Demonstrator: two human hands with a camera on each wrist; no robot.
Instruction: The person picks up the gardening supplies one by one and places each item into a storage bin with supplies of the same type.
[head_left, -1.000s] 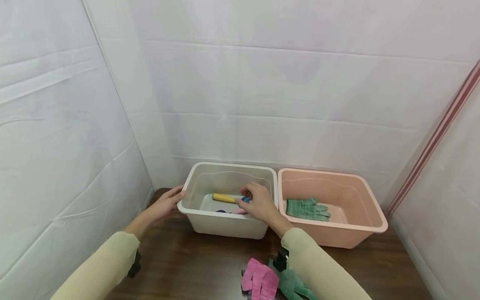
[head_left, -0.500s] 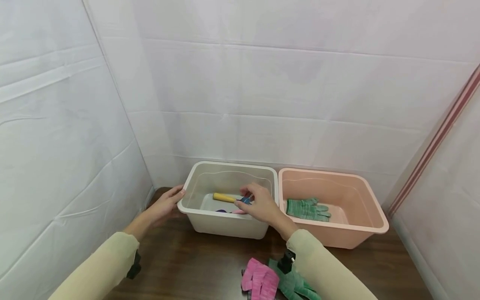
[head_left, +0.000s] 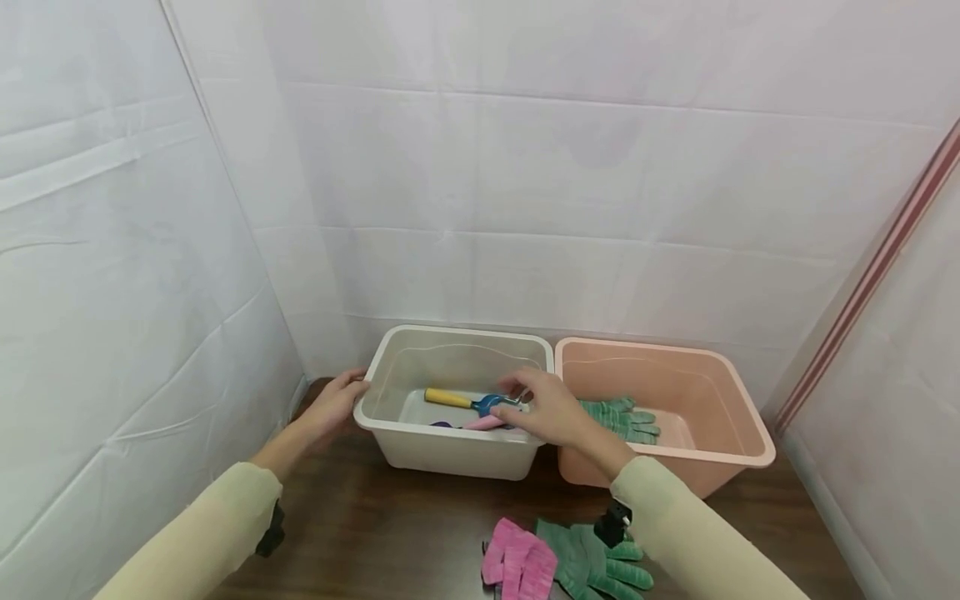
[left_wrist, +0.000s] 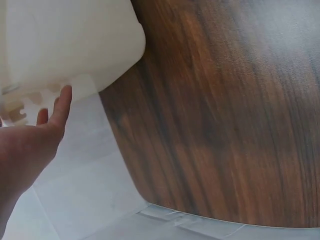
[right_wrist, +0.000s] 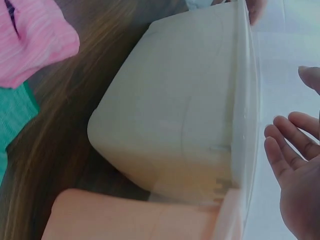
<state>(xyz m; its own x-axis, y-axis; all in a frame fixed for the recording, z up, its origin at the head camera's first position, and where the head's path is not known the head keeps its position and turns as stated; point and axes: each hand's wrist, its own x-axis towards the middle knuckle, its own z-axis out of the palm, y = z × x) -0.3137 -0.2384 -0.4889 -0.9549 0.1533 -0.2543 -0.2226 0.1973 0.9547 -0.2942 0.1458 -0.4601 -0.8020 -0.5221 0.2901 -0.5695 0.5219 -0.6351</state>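
Note:
My left hand (head_left: pixel 337 404) touches the left rim of the off-white tub (head_left: pixel 457 454), fingers fairly straight along its outer wall. In the left wrist view, that hand (left_wrist: pixel 30 140) lies beside the pale wall. Over the tub's right side hovers my right hand (head_left: pixel 551 408), thumb and fingers apart, nothing visible between them. In the tub lie a tool with a yellow handle (head_left: pixel 447 398) and blue head end (head_left: pixel 487 404), a pink handle (head_left: pixel 483 422) and a purple piece (head_left: pixel 442 424). Right fingers partly hide their ends. The right wrist view shows the right hand (right_wrist: pixel 300 165) with parted fingers.
Right beside the off-white tub stands a peach tub (head_left: pixel 697 442) holding a green glove (head_left: pixel 618 421). A pink glove (head_left: pixel 517 558) and another green glove (head_left: pixel 588 562) lie on the dark wood table (head_left: pixel 390 533) in front. White sheeting (head_left: pixel 480 183) surrounds the back and sides.
My right hand has moved rightward and opened away from the blue end of the yellow-handled tool, which now shows more fully. The left hand has stayed at the rim.

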